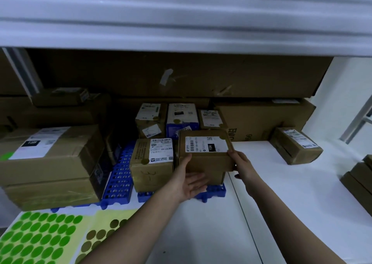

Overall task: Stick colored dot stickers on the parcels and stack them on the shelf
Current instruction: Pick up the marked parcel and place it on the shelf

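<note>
Both hands hold one brown cardboard parcel point(205, 153); the left hand point(189, 180) is flat and open, its fingers straight against the front of the box and its thumb up along the left side; the right hand point(241, 166) grips the right front corner, thumb on the top edge and fingers curled down around the side. The parcel has a white shipping label point(205, 144) on top with a black patch that reads 15H; a gold dot sticker point(223, 137) sits near the label's far right corner. The parcel is on top of another brown box point(216, 176), which stands on a blue plastic pallet point(120, 175).

Just to the left, touching or almost touching, stands a second labelled parcel point(152, 164) with a gold dot point(144, 161) on it; behind these stand three more parcels in a row, a brown one point(150, 120), a blue and white one point(182, 119) and another brown one point(210, 118), each with a gold dot.

A big stack of taped boxes point(50, 163) fills the left side; one small parcel point(296, 146) lies apart on the white table point(281, 203) to the right. At the bottom left lie a sheet of green dot stickers point(38, 237) and, beside it, a yellow sheet of gold dot stickers point(102, 231), partly hidden by the left arm.
</note>
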{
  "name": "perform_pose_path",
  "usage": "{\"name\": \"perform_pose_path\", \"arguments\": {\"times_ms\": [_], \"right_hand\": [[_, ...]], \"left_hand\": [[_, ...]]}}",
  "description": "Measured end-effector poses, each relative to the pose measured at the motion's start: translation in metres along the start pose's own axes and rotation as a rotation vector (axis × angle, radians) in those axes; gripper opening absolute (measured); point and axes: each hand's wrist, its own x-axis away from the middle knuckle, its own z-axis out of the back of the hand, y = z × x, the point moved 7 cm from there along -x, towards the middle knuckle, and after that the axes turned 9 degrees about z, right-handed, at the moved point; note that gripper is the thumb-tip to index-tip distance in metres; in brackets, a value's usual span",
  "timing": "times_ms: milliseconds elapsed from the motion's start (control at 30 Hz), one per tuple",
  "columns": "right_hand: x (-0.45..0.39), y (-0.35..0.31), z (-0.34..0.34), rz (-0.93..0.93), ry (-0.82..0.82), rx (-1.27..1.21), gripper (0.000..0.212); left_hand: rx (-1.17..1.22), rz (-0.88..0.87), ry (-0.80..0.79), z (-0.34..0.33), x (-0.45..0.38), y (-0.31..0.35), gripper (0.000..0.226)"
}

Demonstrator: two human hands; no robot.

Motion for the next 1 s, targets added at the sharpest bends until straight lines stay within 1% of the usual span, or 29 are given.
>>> {"name": "perform_pose_path", "arguments": {"times_ms": [367,433,500,567,667,800,933,1000], "right_hand": [[-0.002,-0.003,-0.005,0.070,-0.123,0.022,0.043],[0.000,-0.001,-0.007,0.088,-0.167,0.025,0.050],[0.003,0.000,-0.010,0.107,-0.206,0.036,0.066],[0.004,0.001,-0.012,0.122,-0.225,0.041,0.074],[0.003,0.002,-0.014,0.130,-0.224,0.025,0.076],[0.002,0.003,-0.016,0.128,-0.212,0.029,0.081],[0.001,0.004,-0.016,0.134,-0.204,0.023,0.080],[0.001,0.005,-0.015,0.134,-0.201,0.015,0.072]], "left_hand": [[-0.082,-0.020,0.047,0.009,-0.009,0.006,0.073],[-0.089,-0.019,0.045,0.011,-0.009,0.006,0.073],[-0.087,-0.026,0.046,0.014,-0.009,0.007,0.071],[-0.089,-0.031,0.046,0.016,-0.008,0.006,0.067],[-0.098,-0.035,0.037,0.016,-0.008,0.006,0.060],[-0.096,-0.043,0.025,0.017,-0.010,0.007,0.046],[-0.165,-0.063,0.051,0.020,-0.013,0.004,0.030],[-0.255,-0.065,0.084,0.020,-0.015,0.001,0.029]]}}
